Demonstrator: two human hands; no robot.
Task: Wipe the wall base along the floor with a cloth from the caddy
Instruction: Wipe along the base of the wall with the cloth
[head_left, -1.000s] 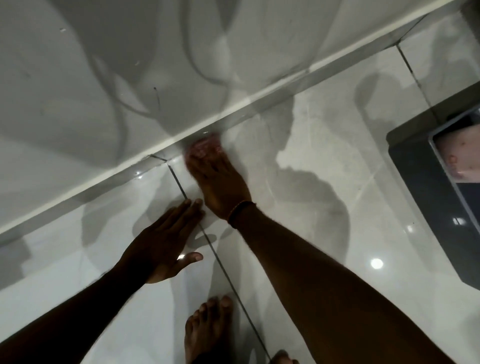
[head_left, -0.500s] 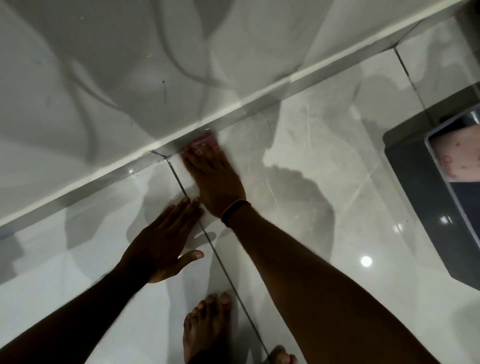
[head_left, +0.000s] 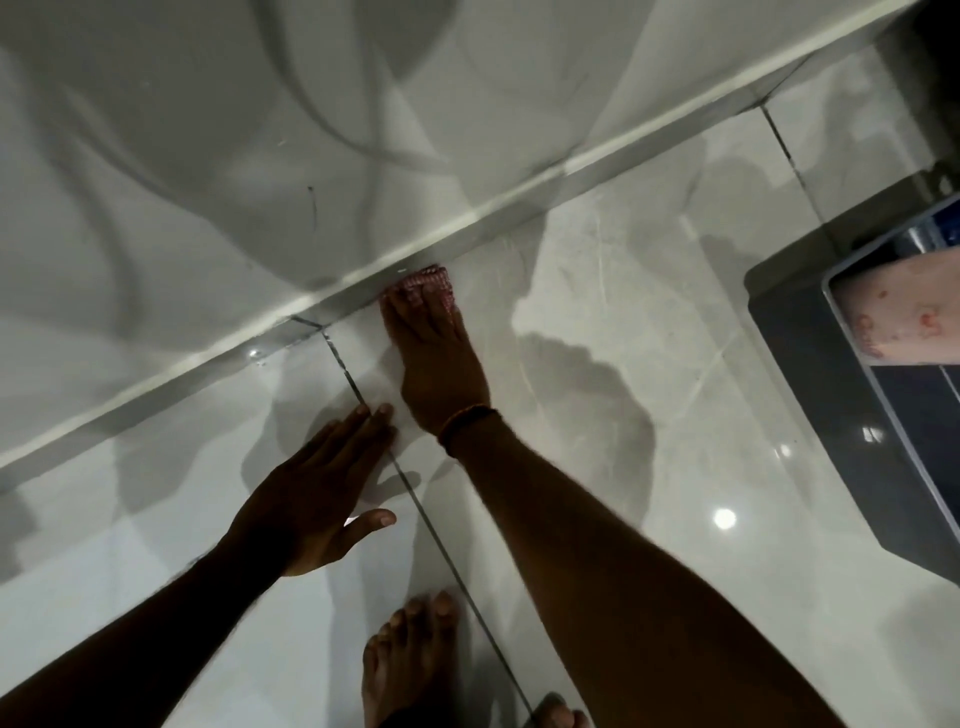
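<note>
My right hand (head_left: 436, 358) lies flat on the floor with its fingers pressing a small pink-and-white patterned cloth (head_left: 430, 283) against the grey wall base (head_left: 519, 218), which runs diagonally from lower left to upper right. Most of the cloth is hidden under my fingers. My left hand (head_left: 317, 499) rests palm down on the glossy floor tile, fingers spread, just behind and left of the right wrist, holding nothing. The dark caddy (head_left: 810, 364) stands at the right edge with a pink patterned cloth (head_left: 904, 312) lying in it.
My bare foot (head_left: 410, 660) stands on the floor at the bottom centre, with a second foot's toes (head_left: 558, 717) beside it. A dark grout line (head_left: 415, 499) runs between my hands. The pale marble-look wall (head_left: 208, 156) rises above the base.
My right hand with the cloth has slid a short way right along the wall base. The left hand has stayed flat on the floor.
</note>
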